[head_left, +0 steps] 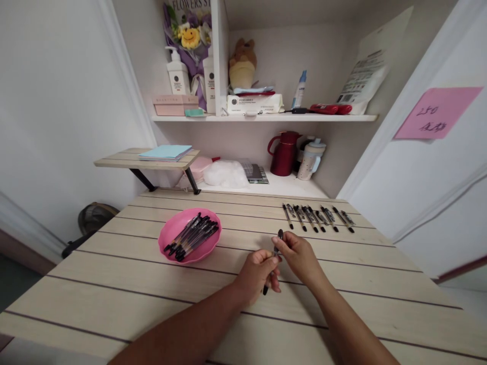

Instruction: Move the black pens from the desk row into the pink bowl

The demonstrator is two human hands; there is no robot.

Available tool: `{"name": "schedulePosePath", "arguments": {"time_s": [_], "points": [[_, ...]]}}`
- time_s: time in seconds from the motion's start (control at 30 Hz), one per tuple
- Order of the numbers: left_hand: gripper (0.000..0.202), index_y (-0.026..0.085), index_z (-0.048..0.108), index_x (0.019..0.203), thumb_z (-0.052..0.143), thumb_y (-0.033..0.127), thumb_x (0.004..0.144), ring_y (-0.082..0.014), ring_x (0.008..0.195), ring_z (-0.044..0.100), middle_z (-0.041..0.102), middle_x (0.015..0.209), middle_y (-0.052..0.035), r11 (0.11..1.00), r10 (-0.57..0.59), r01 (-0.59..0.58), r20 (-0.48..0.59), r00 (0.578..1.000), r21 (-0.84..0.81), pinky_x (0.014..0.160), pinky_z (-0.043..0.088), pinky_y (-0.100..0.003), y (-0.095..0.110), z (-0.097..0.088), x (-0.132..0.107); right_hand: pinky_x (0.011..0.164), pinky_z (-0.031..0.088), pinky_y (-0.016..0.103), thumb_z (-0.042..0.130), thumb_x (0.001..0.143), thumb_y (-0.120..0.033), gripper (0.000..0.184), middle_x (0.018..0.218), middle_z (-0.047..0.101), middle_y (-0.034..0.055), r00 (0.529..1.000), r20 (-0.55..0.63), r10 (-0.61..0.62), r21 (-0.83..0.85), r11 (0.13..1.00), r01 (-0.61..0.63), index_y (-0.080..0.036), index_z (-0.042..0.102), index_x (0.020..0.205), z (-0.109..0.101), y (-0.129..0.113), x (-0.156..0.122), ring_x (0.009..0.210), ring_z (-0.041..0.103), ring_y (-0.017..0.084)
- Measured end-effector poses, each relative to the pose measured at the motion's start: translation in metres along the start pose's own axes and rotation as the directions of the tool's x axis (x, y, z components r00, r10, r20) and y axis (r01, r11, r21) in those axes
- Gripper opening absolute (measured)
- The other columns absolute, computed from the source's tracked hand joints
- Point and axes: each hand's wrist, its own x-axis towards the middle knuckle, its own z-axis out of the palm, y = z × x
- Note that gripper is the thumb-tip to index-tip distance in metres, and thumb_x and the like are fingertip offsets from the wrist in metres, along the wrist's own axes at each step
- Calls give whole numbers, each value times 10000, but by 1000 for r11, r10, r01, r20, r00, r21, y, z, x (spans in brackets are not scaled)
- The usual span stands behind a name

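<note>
Over the middle of the table, my left hand (257,276) and my right hand (299,253) both grip one black pen (265,290). My left hand is closed round its lower part, and its dark lower end sticks out below the fingers. At the upper end, my right thumb and fingers pinch the black cap (280,233). The middle of the pen is partly hidden by the fingers. To the left stands a pink bowl (164,238) with several black-capped pens (194,235) in it. Beyond my right hand, pens and pen caps (315,218) lie in a row.
A small raised shelf (114,158) with blue paper (165,152) stands at the table's back left. Behind the table are a red jug (284,153), a tumbler (311,159) and a white plastic bag (225,174). A pink note (437,112) hangs at the right.
</note>
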Motion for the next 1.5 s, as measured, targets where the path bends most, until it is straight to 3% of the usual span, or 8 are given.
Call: {"name": "schedulePosePath", "arguments": {"time_s": [0.37,0.6,0.73,0.87,1.03,1.23,1.4,1.5], "points": [[299,130,537,784,587,415,706,-18,347,325,455,533,58,973,-135,157,132,982,-171,364,294,-172,11,0,-6,403,274,218,615,681,-487,318,377,473,-48,975,183,124,379,906,-186,-183,544,624,6,1,-2,367,396,94],[258,136,548,795,528,388,741,-22,330,265,440,481,69,995,-28,39,-121,992,95,350,149,-179,2,1,-1,405,279,207,657,659,-442,293,413,472,-47,977,151,151,422,884,-201,-159,587,626,10,6,0,390,377,75],[333,121,558,881,542,420,737,-21,351,277,487,566,37,989,-109,115,66,992,-95,353,171,-177,10,-3,-3,445,332,195,675,666,-388,269,580,602,-4,961,222,164,543,798,-262,-159,634,801,5,-3,-2,459,453,73],[272,125,566,880,545,371,767,-7,363,220,432,575,43,887,-232,339,330,915,-315,350,110,-160,24,-6,-9,507,410,224,646,686,-407,417,907,666,95,885,457,85,705,573,-418,-184,597,1034,-4,-16,-8,710,595,161],[191,149,539,844,542,330,783,-10,372,150,324,546,67,783,-252,480,503,827,-396,351,50,-142,33,-3,-18,632,484,296,660,695,-321,227,778,671,42,883,466,56,775,456,-438,-202,621,884,-5,-20,-12,730,620,173],[251,165,481,757,479,414,792,-20,360,186,395,529,65,991,-108,115,87,990,-69,361,109,-167,23,6,-14,404,397,212,694,661,-354,248,738,668,72,933,342,110,778,523,-347,-165,609,797,4,-12,-7,566,581,147],[194,153,555,715,445,297,786,-61,450,377,451,518,40,889,222,-173,-67,973,424,456,297,-187,19,2,-10,509,432,237,696,664,-349,242,738,664,62,948,294,121,768,561,-309,-171,614,806,7,-9,-7,677,599,168],[192,155,587,729,452,287,764,-77,467,451,500,563,26,855,248,-155,-127,960,494,466,344,-198,17,1,-8,594,446,258,687,670,-363,248,722,656,47,960,240,146,739,614,-278,-169,615,807,8,-8,-7,673,594,155]]}}
